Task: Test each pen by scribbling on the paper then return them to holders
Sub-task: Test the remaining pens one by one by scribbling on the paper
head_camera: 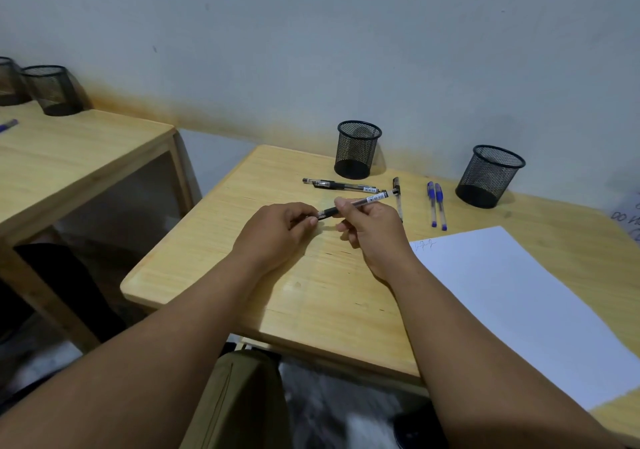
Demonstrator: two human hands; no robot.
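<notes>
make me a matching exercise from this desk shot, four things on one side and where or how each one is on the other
Things:
1. black pen
2. blue pens
3. paper
4. mesh holders

States:
A. upright near the wall
B. held in both hands
C. flat at the table's right, a scribble at its top corner
D. side by side on the table, between the two holders

Pairs: 1-B, 2-D, 3-C, 4-A
</notes>
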